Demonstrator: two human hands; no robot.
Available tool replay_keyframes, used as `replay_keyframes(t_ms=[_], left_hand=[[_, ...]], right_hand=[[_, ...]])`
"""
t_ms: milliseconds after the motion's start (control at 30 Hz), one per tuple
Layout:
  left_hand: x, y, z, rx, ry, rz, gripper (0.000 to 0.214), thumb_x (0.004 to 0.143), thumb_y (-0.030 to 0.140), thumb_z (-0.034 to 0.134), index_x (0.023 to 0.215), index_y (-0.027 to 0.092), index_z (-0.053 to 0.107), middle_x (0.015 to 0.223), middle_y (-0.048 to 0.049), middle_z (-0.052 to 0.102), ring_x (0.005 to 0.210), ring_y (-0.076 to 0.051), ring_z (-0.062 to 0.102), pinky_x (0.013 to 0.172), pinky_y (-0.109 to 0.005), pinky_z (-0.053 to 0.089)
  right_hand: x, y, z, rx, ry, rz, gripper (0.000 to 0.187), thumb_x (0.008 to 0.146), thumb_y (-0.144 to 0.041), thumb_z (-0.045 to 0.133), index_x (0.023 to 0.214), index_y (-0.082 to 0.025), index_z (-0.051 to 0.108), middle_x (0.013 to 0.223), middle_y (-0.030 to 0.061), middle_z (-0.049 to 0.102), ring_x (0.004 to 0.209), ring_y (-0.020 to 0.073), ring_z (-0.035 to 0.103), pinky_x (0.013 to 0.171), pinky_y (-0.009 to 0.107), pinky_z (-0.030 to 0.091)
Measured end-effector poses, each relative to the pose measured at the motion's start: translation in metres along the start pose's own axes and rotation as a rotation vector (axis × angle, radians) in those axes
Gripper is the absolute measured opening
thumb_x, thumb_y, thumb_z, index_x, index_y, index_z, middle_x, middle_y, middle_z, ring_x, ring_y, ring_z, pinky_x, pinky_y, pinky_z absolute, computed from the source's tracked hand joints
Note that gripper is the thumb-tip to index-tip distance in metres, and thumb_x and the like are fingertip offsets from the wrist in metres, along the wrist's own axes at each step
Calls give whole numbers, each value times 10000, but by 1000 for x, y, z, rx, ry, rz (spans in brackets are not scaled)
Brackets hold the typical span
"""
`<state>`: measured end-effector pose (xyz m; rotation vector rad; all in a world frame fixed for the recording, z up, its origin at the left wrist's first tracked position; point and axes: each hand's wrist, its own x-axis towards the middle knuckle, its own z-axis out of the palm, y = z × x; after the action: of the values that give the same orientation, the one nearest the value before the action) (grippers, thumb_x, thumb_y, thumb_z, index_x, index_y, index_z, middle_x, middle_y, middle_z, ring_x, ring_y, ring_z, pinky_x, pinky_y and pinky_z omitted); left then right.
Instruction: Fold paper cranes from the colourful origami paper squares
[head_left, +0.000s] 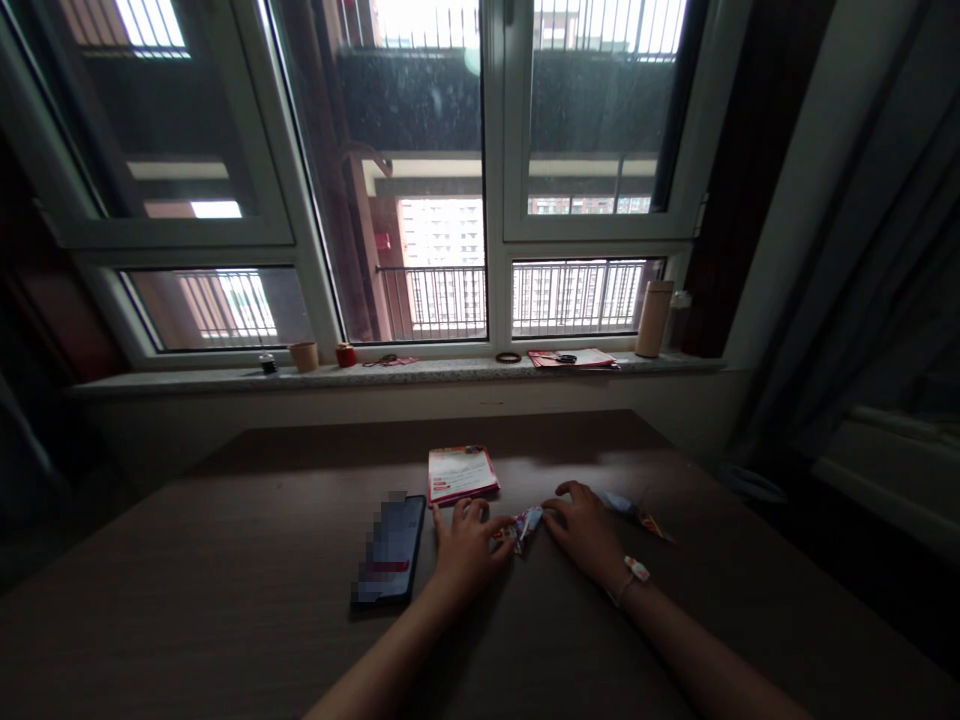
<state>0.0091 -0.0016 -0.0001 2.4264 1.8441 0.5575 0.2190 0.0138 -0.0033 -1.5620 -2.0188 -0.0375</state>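
A small crumpled plastic wrapper (529,521), shiny with red and pale patches, lies on the brown table (247,560) between both hands. My left hand (463,548) has its thumb and forefinger closed around the wrapper's left part; its other fingers are spread toward the booklet. At the right end, my right hand (589,535) has bent fingers pinching the wrapper's tip, partly hiding it. A bracelet with a pale charm (636,568) circles the right wrist. Just beyond that hand lies a second wrapper piece (651,520), bluish and red.
Left of my left hand is a dark phone (394,550). A white and red booklet (461,474) lies ahead. Along the windowsill (450,371) stand a paper cup (304,356), a red spool (346,355), a bead bracelet (508,357), scissors (564,358) on papers, and a tan flask (655,318).
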Motion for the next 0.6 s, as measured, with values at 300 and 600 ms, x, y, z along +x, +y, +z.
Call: replay_keyframes(t_ms=[300, 600], left_hand=[[-1, 3, -2, 6, -2, -21, 316, 838, 515, 555, 1138, 476, 643, 1290, -17, 550, 1284, -322, 363, 1076, -710, -1], [1, 5, -7, 50, 15, 10, 305, 820, 527, 570, 1101, 458, 667, 1266, -28, 558, 1268, -322, 377, 1072, -711, 22]], right_hand=[[-1, -4, 2, 37, -64, -96, 242, 886, -346, 565, 1081, -378, 704, 1171, 59, 550, 1144, 234, 465, 1030, 390, 331], [-1, -2, -2, -12, -163, 2, 225, 874, -478, 563, 1035, -431, 713, 1130, 54, 593, 1123, 257, 470, 992, 424, 334]])
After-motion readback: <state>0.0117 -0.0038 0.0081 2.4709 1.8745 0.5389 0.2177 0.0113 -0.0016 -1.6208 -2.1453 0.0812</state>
